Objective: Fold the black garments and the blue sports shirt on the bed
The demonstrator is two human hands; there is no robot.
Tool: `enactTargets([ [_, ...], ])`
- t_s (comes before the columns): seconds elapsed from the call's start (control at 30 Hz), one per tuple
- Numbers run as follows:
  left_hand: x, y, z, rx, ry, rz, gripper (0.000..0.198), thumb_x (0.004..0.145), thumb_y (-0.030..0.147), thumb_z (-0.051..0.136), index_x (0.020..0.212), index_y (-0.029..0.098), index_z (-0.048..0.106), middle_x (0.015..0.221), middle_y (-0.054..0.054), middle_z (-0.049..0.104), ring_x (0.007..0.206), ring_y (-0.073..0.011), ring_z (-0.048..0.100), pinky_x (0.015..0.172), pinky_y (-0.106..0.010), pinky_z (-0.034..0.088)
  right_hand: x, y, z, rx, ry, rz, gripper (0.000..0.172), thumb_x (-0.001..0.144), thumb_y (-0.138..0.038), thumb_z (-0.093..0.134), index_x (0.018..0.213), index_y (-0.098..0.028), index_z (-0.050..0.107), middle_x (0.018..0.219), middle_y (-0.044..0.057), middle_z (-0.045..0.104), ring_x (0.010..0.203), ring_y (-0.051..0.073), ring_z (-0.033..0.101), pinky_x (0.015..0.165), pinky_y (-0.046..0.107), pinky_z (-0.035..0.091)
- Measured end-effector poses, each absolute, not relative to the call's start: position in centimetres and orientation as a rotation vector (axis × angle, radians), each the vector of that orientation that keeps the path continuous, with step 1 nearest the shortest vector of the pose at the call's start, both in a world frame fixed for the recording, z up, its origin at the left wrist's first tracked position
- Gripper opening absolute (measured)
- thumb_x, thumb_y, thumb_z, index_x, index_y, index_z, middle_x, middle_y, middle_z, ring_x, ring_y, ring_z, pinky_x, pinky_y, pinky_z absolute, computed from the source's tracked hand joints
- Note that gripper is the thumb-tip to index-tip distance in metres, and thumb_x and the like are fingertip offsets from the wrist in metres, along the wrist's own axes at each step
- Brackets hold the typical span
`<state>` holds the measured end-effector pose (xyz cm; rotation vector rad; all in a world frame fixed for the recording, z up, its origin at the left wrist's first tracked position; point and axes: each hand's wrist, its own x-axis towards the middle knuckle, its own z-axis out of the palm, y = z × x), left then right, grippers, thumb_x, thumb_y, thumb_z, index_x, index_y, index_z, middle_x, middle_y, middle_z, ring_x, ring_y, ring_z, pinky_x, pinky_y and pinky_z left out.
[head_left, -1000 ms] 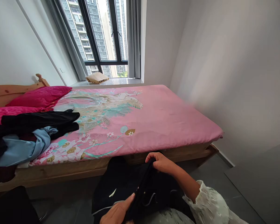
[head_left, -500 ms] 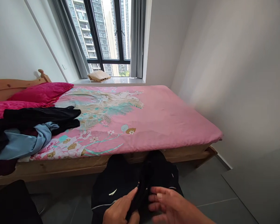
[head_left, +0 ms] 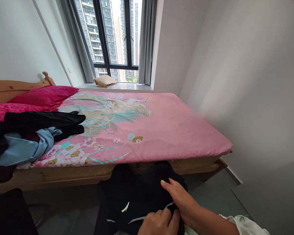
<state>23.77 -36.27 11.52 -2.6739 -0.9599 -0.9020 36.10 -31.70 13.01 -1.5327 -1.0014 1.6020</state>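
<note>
A black garment (head_left: 137,189) with a small pale logo and thin light piping lies spread over my knees, close to the bed's side. The fingers of my left hand (head_left: 159,223) are curled closed on a bunched piece of its dark cloth, near the lower right edge. Just above and to the right, my right hand (head_left: 182,197) rests against the same garment. Its thumb and one finger are stretched out over the cloth, and its other fingers are mostly hidden. A pale patterned sleeve (head_left: 245,225) shows on my right arm.
Ahead stands a wooden bed (head_left: 63,181) under a pink patterned sheet (head_left: 181,133). Black clothes (head_left: 44,120) and a light blue cloth (head_left: 26,148) lie heaped at the left, beside red pillows (head_left: 44,96). A dark object (head_left: 12,213) is at lower left.
The black garment, gathered between my knees before, now lies spread flatter over them. My left hand has moved right and down with its cloth. My right hand has risen onto the fabric.
</note>
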Motion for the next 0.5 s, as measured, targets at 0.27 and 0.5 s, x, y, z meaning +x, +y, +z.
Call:
enactTargets([
  [0.27, 17.3, -32.2, 15.0, -2.639, -1.886, -1.827, 0.024, 0.089, 0.035, 0.044, 0.091, 0.021, 0.064, 0.085, -0.003, 0.068, 0.081, -0.0151, 0.064, 0.072, -0.025, 0.053, 41.6, -29.7, 26.5, -1.267, -1.772, 1.213, 0.039, 0.083, -0.05, 0.052, 0.109, -0.022, 0.058, 0.091, 0.002, 0.067, 0.083, 0.021, 0.061, 0.07, 0.029, 0.051],
  [0.5, 14.6, -27.3, 15.6, -2.511, -2.184, -2.132, 0.039, 0.088, 0.044, 0.041, 0.114, 0.02, 0.057, 0.116, -0.006, 0.062, 0.112, -0.0207, 0.055, 0.094, -0.035, 0.046, 45.8, -27.7, 37.9, -1.313, -2.245, 0.114, 0.03, 0.085, -0.053, 0.043, 0.088, -0.026, 0.056, 0.058, -0.003, 0.055, 0.047, 0.011, 0.049, 0.046, 0.024, 0.04],
])
